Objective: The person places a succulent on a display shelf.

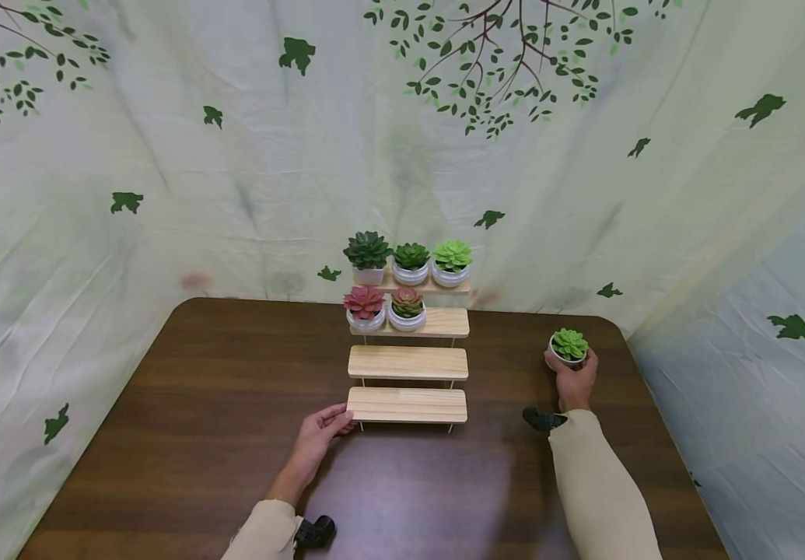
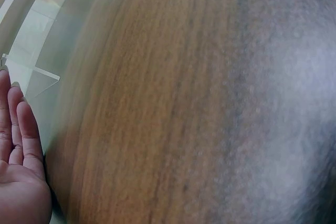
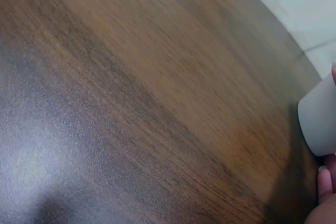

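Note:
My right hand (image 1: 575, 383) grips a small light-green potted succulent (image 1: 569, 344) near the table's right side. Its white pot (image 3: 319, 119) shows at the right edge of the right wrist view, with fingertips beside its base. My left hand (image 1: 318, 437) touches the left end of the bottom step of a wooden tiered display stand (image 1: 407, 405). In the left wrist view, the fingers (image 2: 31, 135) look straight, by a clear pointed piece (image 2: 44, 74). On the second tier from the top stand a red succulent (image 1: 363, 303) and a reddish-green succulent (image 1: 407, 303), both in white pots.
The top tier bears a dark-green succulent (image 1: 368, 251), a mid-green succulent (image 1: 411, 257) and a bright-green succulent (image 1: 452, 257). The brown wooden table (image 1: 234, 389) has rounded far corners. Behind it hangs a leaf-patterned curtain (image 1: 248, 155).

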`<state>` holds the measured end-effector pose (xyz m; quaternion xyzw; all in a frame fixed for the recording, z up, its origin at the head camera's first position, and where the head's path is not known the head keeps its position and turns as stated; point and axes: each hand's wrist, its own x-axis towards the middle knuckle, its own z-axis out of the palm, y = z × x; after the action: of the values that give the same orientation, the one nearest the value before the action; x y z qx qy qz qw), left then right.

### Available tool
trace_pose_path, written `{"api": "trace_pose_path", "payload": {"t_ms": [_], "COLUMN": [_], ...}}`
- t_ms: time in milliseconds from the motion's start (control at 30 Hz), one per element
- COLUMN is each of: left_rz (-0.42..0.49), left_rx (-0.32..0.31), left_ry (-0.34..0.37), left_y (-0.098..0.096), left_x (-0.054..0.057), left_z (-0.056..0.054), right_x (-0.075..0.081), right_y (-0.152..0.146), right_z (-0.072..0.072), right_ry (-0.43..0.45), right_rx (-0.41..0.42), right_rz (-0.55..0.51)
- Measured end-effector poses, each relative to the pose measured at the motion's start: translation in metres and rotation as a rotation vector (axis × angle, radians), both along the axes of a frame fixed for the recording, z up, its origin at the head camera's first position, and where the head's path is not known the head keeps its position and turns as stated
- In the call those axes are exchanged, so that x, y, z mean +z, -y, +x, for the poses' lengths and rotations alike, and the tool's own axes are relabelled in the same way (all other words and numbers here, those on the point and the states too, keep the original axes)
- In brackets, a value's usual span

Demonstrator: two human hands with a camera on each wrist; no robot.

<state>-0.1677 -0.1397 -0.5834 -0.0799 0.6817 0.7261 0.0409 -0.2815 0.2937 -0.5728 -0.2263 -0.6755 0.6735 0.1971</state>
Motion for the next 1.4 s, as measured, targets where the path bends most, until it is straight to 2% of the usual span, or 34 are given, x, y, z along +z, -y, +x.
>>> {"api": "trace_pose_path", "payload": {"t_ms": [233,433,633,767,1100,1400], "left_rz": [0.010,0.015,0.012,0.034,0.076,0.061], "left_rx": [0.019,0.011,0.006,0.012,0.015,0.000], "left_ry": [0.019,0.009,0.009,0.019,0.024,0.013], "left_y": [-0.001,-0.001,-0.001,-0.001,0.000,0.000], "left_x": [0.000,0.001,0.002,0.001,-0.001,0.001], "left_z": [-0.002,-0.001,0.000,0.000,-0.003,-0.002], "right_x": [0.001,0.007,0.024,0.037,0.069,0.091], "right_y": [-0.001,0.001,0.008,0.015,0.037,0.061], "right_z": [0.004,0.009,0.016,0.018,0.024,0.029], "right_ry": [0.041,0.099,0.135,0.105,0.007,-0.081], "right_rx": [0.044,0.135,0.257,0.337,0.423,0.488], "right_rz": [0.024,0.020,0.036,0.054,0.160,0.159]}}
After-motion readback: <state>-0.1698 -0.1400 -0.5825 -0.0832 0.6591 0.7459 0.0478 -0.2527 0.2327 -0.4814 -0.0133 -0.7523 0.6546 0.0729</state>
